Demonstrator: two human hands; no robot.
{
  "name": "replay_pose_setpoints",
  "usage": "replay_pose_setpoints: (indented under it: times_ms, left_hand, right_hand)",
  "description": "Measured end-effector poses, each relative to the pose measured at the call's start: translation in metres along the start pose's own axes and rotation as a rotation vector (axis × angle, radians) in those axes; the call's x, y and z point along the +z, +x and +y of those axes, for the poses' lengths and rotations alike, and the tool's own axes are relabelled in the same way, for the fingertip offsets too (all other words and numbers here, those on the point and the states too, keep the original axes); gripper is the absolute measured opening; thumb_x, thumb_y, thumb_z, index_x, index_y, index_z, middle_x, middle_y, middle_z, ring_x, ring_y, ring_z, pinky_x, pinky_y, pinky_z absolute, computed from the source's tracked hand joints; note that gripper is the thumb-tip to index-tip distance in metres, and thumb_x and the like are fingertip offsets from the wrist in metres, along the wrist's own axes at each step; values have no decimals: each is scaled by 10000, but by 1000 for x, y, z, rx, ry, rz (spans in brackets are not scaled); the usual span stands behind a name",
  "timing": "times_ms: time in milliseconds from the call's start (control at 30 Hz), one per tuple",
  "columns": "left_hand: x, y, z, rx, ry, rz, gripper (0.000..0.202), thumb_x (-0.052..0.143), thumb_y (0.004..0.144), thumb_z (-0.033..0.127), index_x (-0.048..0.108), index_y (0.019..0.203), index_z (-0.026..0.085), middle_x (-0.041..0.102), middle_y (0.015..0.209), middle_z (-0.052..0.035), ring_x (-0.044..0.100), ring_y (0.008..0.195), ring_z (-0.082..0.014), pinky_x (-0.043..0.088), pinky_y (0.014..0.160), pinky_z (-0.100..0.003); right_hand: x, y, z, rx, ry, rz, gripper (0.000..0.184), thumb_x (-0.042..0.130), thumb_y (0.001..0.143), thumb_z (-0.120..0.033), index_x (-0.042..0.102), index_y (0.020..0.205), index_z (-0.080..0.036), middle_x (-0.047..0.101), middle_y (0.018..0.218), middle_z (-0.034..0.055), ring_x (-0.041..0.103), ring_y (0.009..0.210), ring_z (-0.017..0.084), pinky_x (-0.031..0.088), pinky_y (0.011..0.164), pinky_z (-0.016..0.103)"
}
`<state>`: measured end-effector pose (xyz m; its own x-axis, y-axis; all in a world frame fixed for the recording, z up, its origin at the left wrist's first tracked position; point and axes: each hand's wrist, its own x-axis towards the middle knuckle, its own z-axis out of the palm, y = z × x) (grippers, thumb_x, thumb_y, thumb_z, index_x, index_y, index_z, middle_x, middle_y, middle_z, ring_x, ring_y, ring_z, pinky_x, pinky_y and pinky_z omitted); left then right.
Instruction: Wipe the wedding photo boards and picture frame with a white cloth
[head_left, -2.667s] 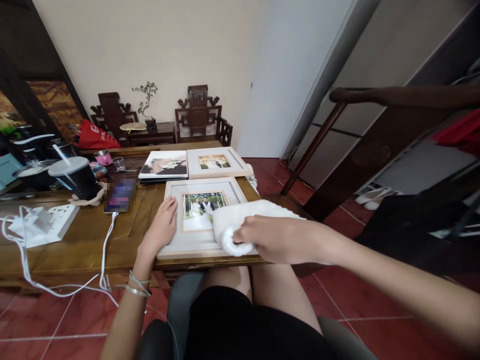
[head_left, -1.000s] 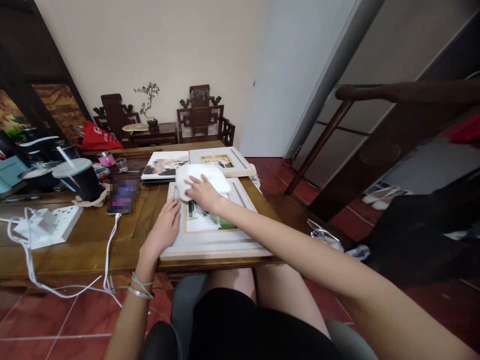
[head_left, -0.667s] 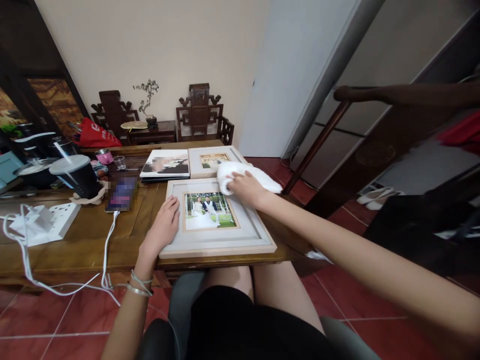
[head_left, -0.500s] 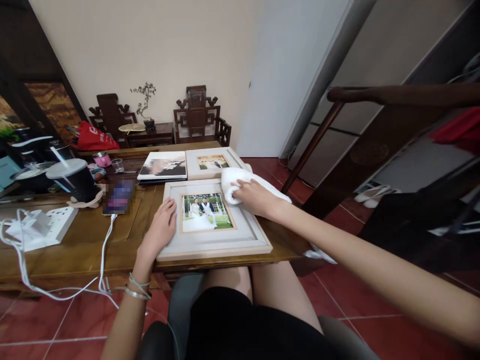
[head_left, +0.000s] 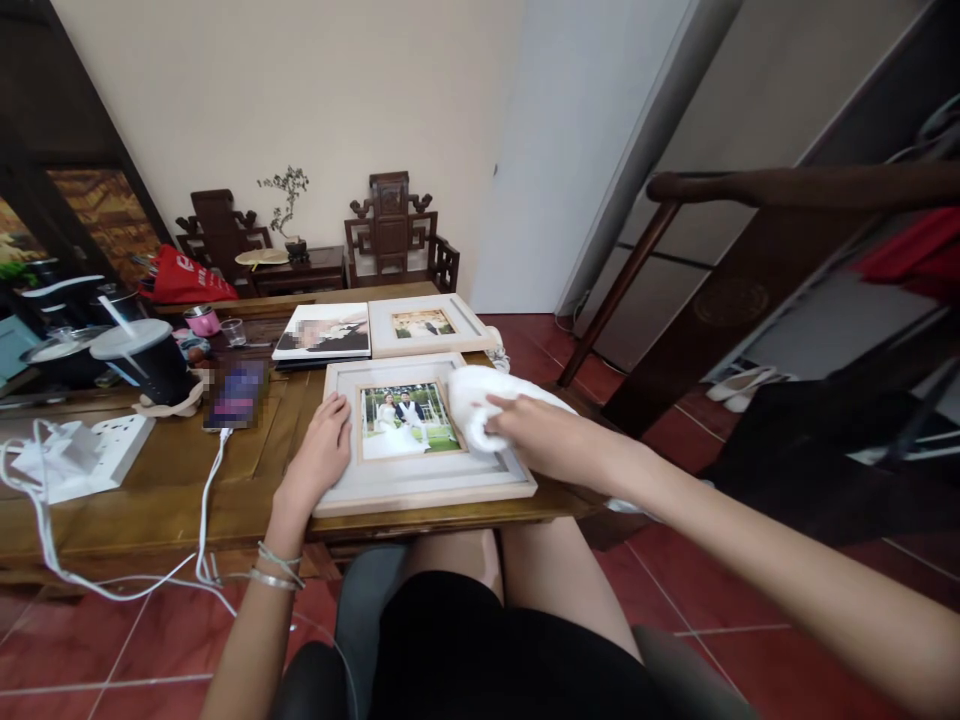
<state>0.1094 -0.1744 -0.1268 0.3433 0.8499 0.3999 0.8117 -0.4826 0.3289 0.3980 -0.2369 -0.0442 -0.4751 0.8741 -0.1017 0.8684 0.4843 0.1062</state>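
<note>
A light wooden picture frame (head_left: 420,497) lies flat at the table's near edge, with a photo (head_left: 409,420) of a couple in the middle of it. My left hand (head_left: 322,445) holds the frame by its left side, fingers bent together over the border. In my right hand (head_left: 536,435) is a bunched white towel (head_left: 480,395), pressed onto the right part of the frame. The towel covers some of the border there and reaches past the frame's right edge. My right fingers are partly sunk in the cloth.
A second picture frame (head_left: 431,345) and a photo album (head_left: 322,330) lie behind. To the left are a phone (head_left: 236,395) on a white cable, a lidded drink cup (head_left: 150,365) and a power strip (head_left: 120,450). A wooden chair back (head_left: 697,290) stands at the right.
My right hand has brought the towel toward me and slightly right, down the frame's right side. My left hand stays at the left border.
</note>
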Motion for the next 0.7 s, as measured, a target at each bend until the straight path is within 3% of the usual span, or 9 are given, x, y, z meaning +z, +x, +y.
replay_pose_setpoints:
  times_ms: [167,300,400,500,700]
  left_hand:
    - [-1,2,-1,15,-13,-10,409,369,900,204,573,1236,92,543,1352,-156,405,1345,-258,324,1127,-466]
    - [-1,2,-2,-3,-29,5,411,375,898,220,582,1225,82,543,1351,-161,416,1338,-258,325,1129,-454]
    - [-1,2,-1,-10,-40,7,417,380,894,223,582,1225,70,539,1354,-171,420,1336,-261,327,1128,-455]
    - [-1,2,-2,-7,-44,21,414,385,891,227,582,1230,95,548,1350,-152,429,1330,-257,332,1124,-463]
    - [4,1,-5,5,-23,35,413,373,893,215,579,1231,99,552,1347,-147,422,1335,-255,327,1126,-464]
  right_hand:
    - [8,66,28,88,-103,107,385,412,742,43,687,951,-126,657,1023,161,640,887,227,434,743,305]
    - [12,83,31,49,-146,131,391,387,773,59,679,981,-99,614,1163,187,531,1123,280,399,856,361]
    - [13,63,22,-32,-162,101,425,357,760,98,672,983,-81,575,1242,195,479,1200,290,386,899,376]
    - [4,24,5,-81,-140,25,430,368,734,110,677,957,-89,588,1213,194,503,1184,287,395,903,362]
    - [-31,-40,-23,-112,75,-168,366,465,681,53,691,848,-181,667,874,86,630,806,211,446,696,272]
